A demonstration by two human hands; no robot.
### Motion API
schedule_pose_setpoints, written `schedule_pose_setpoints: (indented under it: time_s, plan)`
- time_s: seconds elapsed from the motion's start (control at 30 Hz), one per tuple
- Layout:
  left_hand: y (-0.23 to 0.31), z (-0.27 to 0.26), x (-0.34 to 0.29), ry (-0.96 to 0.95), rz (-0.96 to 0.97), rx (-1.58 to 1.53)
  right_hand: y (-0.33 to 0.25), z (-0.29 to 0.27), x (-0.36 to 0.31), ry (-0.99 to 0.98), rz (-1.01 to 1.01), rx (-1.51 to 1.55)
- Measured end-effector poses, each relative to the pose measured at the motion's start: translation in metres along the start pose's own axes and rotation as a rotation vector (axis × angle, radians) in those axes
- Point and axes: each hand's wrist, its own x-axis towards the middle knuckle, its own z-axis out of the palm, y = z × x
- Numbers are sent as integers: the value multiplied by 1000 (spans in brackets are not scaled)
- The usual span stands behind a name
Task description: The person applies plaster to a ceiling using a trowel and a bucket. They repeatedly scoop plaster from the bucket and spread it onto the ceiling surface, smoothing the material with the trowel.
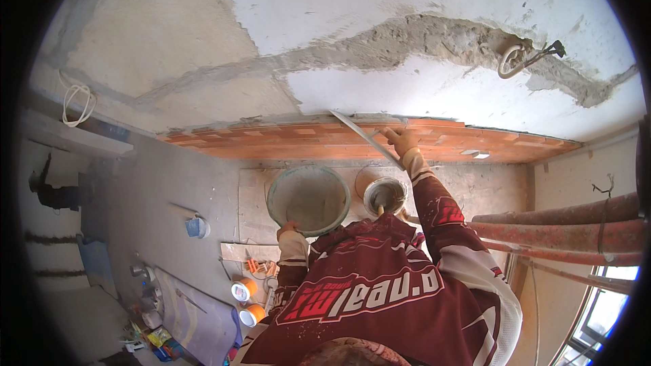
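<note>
Red patterned sleeves [380, 291] fill the six o'clock edge, nearest the lens. Up at twelve o'clock from them, the right hand [401, 141] is closed around the handle of a long plastering trowel [359, 133], whose thin curved blade runs toward ten o'clock and meets the joint where the brick band [271, 141] touches the rough ceiling [380, 27]. At about nine o'clock of that hand and lower, the left hand [287, 230] grips the near rim of a round green pan [308, 198], fingers curled; grey mortar coats its inside. Just beside the pan at three o'clock stands a smaller bucket [385, 194]
</note>
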Motion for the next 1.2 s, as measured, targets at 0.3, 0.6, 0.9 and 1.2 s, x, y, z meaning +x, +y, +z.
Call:
schedule_pose_setpoints:
  time_s: [0.3, 0.6, 0.9, 1.2]
  plan:
    - [-9, 12, 35, 52, 91, 50, 6, -20, -12, -43, -48, -55]
    - [20, 38, -4, 100, 506, -15, -34, 24, -71, -416, -336, -660]
    - [52, 54, -44, -33, 993, 36, -35, 66, -59, -403, -510, -920]
    - [66, 59, -46, -18, 923, -3, -21, 43, -70, -295, -608, -736]
